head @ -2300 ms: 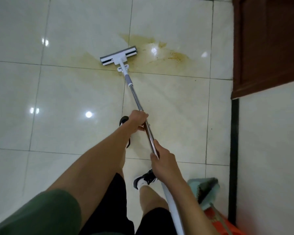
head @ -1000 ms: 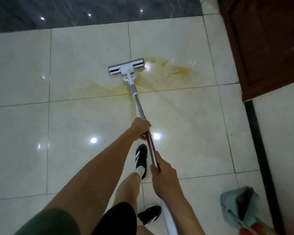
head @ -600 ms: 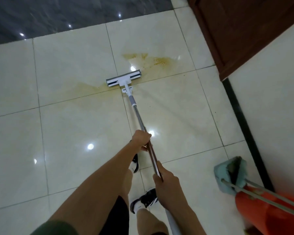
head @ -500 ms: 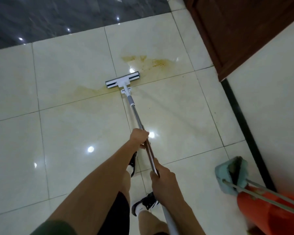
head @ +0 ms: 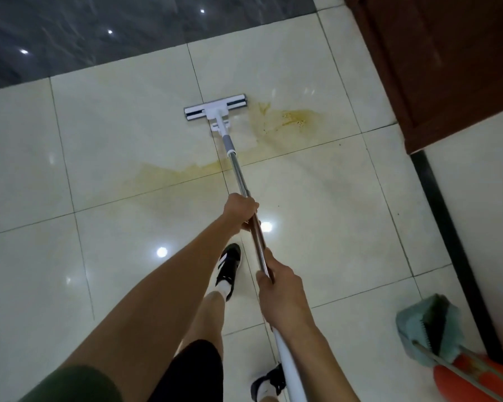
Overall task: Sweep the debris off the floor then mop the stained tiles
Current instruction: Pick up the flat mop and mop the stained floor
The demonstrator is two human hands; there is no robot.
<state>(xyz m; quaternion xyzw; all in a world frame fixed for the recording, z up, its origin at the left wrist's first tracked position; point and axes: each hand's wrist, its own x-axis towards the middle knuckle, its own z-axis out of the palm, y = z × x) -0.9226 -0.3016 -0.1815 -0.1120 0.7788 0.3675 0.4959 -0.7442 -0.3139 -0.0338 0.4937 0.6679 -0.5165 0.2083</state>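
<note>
- Floor (head: 114, 256): glossy cream tiles with a yellow-brown stain (head: 288, 120) smeared across the grout line, thickest near the door (head: 447, 68).
- Mop (head: 215, 110): white flat head on the floor just left of the thick stain; metal pole runs back to the person.
- Left hand (head: 240, 207) clenches the pole higher up; right hand (head: 282, 288) grasps it lower.
- Broom (head: 427, 323) and orange dustpan (head: 471, 381) lie at the bottom right, cut off by the frame edge.

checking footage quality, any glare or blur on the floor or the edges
Head view: bright ceiling-light glare spots on the glossy tiles, one beside the mop pole near the left hand; the stain stays readable; the broom at the lower right edge looks soft; wide-angle bends the grout lines.
</note>
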